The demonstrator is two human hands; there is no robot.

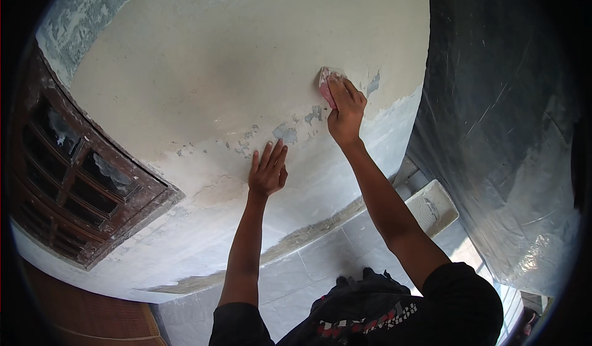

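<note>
My right hand [346,105] grips a pink, white-smudged pad or flat scraper [325,87], pressed to the cream-painted wall [203,69] right of centre, beside small patches where grey shows through. Below and to the left of it, my left hand [268,170] rests on the wall with fingers stretched out, just under a flaked grey patch [284,132]. The lower wall is paler and whitish, with a rough unpainted strip along its foot.
A dark wooden window frame [74,173] is on the left. Dark plastic sheeting [493,130] hangs at the right. A pale tray [435,204] sits on the grey tiled floor [314,256] near the wall's foot. A reddish-brown surface [80,309] lies at lower left.
</note>
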